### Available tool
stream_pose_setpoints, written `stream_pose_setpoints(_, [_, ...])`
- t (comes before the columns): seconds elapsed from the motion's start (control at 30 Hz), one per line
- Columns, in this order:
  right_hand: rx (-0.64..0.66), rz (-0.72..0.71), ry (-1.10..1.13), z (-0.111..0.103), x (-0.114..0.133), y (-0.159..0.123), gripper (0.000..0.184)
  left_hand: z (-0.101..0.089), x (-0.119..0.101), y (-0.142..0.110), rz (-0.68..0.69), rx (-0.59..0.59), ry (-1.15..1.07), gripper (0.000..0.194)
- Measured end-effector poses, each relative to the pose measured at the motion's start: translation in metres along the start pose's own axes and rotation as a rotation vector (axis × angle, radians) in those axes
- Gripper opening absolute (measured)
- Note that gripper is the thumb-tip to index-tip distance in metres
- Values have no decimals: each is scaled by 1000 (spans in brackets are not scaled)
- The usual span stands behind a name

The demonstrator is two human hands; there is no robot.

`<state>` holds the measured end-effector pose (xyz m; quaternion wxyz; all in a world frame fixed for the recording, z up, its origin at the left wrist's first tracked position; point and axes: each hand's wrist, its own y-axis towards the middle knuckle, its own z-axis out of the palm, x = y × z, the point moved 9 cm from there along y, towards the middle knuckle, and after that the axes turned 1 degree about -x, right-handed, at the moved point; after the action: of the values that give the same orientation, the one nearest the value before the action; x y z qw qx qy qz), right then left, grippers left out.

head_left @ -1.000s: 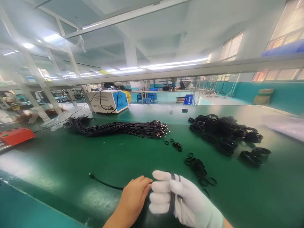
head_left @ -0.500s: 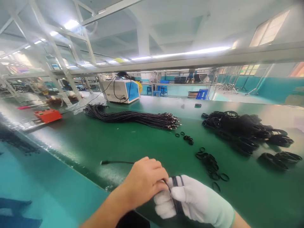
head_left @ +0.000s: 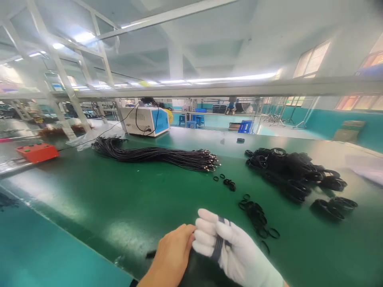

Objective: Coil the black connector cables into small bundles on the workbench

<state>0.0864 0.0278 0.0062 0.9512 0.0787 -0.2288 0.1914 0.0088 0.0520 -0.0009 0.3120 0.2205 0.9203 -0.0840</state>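
A black cable runs in several close loops round the fingers of my right hand [head_left: 226, 243]; the looped cable [head_left: 218, 248] crosses the palm under my thumb. That hand wears a white glove and is closed on the loops. Against its fingertips, on the left, is my bare left hand [head_left: 175, 249]. Its fingers are curled and partly hidden behind the glove, and the cable's dark end [head_left: 150, 254] sticks out beyond it. Ahead on the green table lies a long bundle of black cables [head_left: 155, 154] with metal-tipped ends. Small black rings [head_left: 254, 213] lie right of my hands.
A larger heap of black coils [head_left: 284, 165] spreads over the table's right side. At the back stands a white and blue machine [head_left: 146, 120]. An orange control box [head_left: 37, 152] sits at the left, and a metal shelf rail [head_left: 191, 91] crosses above the table.
Both hands have come lower in view, and my left hand has turned and dropped beside the glove. The cable's free end has drawn in close to my left hand. The view has shifted right.
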Motion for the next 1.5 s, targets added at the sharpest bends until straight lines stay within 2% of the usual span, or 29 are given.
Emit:
stream_pose_setpoints(0.07, [-71,-66,-34,-9,12,1,28,0,2,-9,-99,-52,261,32])
stream_pose_setpoints(0.13, [-152,-87,-96,-21,19,1,28,4,-3,-17,-138,-57,400,32])
stream_pose_setpoints(0.27, [-244,-88,-192,-35,23,-1,34,14,-20,-25,-78,-79,495,29])
stream_pose_setpoints(0.37, [-232,-96,-232,-35,22,-3,37,20,-33,-27,79,-121,517,22])
stream_pose_setpoints(0.53, [-287,-36,-312,-38,11,-7,37,9,-67,-35,560,-328,615,18])
stream_pose_setpoints(0.6, [-247,24,-334,-31,3,-5,30,0,-78,-37,723,-324,677,19])
stream_pose_setpoints(0.7, [-81,79,-365,-10,-7,-1,17,-16,-87,-31,828,-185,683,13])
stream_pose_setpoints(0.77, [-26,92,-337,-4,-10,0,12,-28,-91,-23,824,-63,607,11])
stream_pose_setpoints(0.83, [-25,127,-279,-7,-15,-3,14,-34,-92,-13,793,64,487,12])
stream_pose_setpoints(0.97, [-15,238,-186,-20,-29,-10,21,-33,-87,6,697,261,227,11])
stream_pose_setpoints(1.07, [-1,325,-181,-25,-37,-13,26,-29,-88,12,741,277,164,7])
stream_pose_setpoints(1.17, [18,382,-175,-24,-40,-16,27,-27,-89,14,787,252,249,6])
stream_pose_setpoints(1.23, [37,400,-148,-23,-41,-17,31,-24,-83,22,678,334,213,6])
stream_pose_setpoints(1.33, [51,400,-128,-24,-42,-17,34,-19,-70,32,409,490,8,8])
stream_pose_setpoints(1.4, [43,390,-136,-24,-41,-16,32,-19,-66,32,311,484,-36,11])
stream_pose_setpoints(1.5, [44,289,-200,-17,-30,-12,29,-29,-57,16,344,261,217,4])
